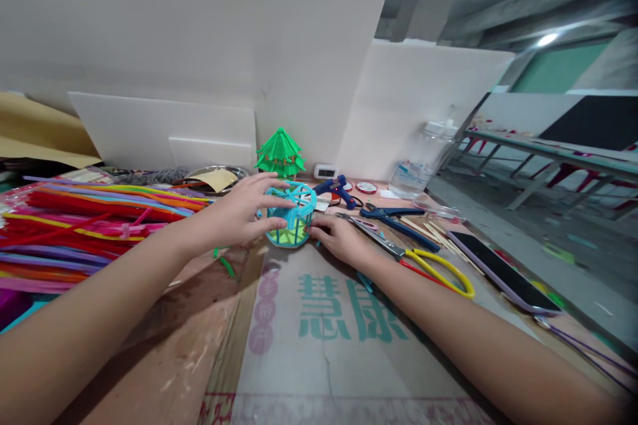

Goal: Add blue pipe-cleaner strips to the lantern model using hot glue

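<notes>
A small light-blue openwork pavilion frame [304, 226] with a green floor stands on the printed sheet in front of me. My left hand [254, 206] reaches to its left side, with fingers spread across the top and side; firm contact cannot be made out. At its lower right edge, my right hand [336, 237] has thumb and fingers pinched on the frame. Just behind stands a green cone-shaped roof piece [280, 154], with brown bits under its edge. A blue glue gun [339, 190] lies right of the frame.
Colourful pipe cleaners [94, 226] are heaped at left. Yellow-and-red-handled scissors [399, 252], blue pliers [403, 222], thin sticks and a phone [503, 269] lie at right. A clear plastic bottle [419, 159] and a small digital clock [325, 171] stand before white boards [199, 46].
</notes>
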The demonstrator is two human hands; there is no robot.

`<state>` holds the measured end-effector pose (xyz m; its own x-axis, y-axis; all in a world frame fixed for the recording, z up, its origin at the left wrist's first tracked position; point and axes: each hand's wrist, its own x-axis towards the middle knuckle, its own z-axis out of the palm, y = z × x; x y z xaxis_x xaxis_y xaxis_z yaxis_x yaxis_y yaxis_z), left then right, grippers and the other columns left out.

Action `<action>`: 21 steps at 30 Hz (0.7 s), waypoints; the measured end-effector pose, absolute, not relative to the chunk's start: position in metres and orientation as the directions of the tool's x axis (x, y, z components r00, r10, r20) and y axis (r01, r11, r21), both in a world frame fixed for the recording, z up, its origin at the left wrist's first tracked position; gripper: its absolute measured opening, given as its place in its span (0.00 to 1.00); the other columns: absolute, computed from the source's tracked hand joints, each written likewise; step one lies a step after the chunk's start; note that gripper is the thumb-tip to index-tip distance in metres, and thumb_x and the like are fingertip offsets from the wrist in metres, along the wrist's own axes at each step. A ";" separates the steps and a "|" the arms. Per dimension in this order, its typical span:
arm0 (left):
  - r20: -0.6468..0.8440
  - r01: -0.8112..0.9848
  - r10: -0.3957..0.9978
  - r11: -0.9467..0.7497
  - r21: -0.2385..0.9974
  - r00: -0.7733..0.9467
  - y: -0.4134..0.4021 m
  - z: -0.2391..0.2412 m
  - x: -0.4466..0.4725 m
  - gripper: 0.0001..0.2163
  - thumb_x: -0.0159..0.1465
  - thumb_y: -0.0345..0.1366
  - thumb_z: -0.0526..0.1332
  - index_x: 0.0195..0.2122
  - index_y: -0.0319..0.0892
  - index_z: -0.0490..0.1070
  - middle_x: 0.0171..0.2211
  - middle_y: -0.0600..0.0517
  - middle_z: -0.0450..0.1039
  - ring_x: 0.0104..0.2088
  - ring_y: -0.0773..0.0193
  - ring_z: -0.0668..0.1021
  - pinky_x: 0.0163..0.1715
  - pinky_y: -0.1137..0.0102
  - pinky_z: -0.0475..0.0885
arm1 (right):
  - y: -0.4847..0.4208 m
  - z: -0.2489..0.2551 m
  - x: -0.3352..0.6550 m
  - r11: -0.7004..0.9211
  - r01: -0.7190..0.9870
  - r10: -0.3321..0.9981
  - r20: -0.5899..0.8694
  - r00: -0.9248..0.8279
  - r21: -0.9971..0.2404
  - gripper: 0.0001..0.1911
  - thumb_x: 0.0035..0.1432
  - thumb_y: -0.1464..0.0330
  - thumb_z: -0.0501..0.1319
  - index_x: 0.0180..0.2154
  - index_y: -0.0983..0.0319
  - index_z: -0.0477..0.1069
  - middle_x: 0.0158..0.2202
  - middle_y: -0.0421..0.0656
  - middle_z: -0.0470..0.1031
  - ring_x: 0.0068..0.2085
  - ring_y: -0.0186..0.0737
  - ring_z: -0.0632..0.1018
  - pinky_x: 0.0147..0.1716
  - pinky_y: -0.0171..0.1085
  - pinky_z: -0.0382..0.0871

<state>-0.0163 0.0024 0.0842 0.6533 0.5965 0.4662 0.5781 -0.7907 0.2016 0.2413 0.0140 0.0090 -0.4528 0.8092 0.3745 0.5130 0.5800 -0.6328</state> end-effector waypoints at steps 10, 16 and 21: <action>0.479 0.582 0.556 -0.806 0.110 0.679 0.000 0.086 -0.016 0.15 0.66 0.49 0.61 0.49 0.51 0.80 0.60 0.46 0.70 0.64 0.47 0.66 0.65 0.47 0.58 | 0.015 0.007 0.243 0.580 0.544 0.811 0.368 -0.455 -0.606 0.11 0.64 0.68 0.57 0.30 0.61 0.74 0.30 0.41 0.77 0.34 0.39 0.74 0.36 0.35 0.64; 0.466 0.542 0.566 -0.816 0.201 0.680 -0.006 0.095 -0.017 0.17 0.67 0.48 0.59 0.51 0.46 0.78 0.60 0.44 0.69 0.62 0.50 0.68 0.64 0.53 0.62 | 0.015 0.004 0.244 0.612 0.559 0.790 0.407 -0.459 -0.559 0.09 0.64 0.68 0.56 0.36 0.61 0.75 0.36 0.44 0.79 0.38 0.40 0.75 0.40 0.36 0.66; 0.306 0.622 0.728 -0.684 0.381 0.613 -0.006 0.101 -0.032 0.29 0.65 0.52 0.59 0.65 0.46 0.63 0.65 0.46 0.64 0.63 0.52 0.69 0.61 0.61 0.66 | 0.015 0.001 0.247 0.636 0.589 0.772 0.430 -0.469 -0.499 0.08 0.63 0.70 0.56 0.38 0.61 0.74 0.33 0.41 0.77 0.32 0.37 0.72 0.34 0.34 0.64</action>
<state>-0.0321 -0.0063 0.1009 0.6135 0.7282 0.3056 0.6222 -0.6840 0.3809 0.2471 0.0149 0.0007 -0.4691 0.7715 0.4297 0.5887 0.6359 -0.4991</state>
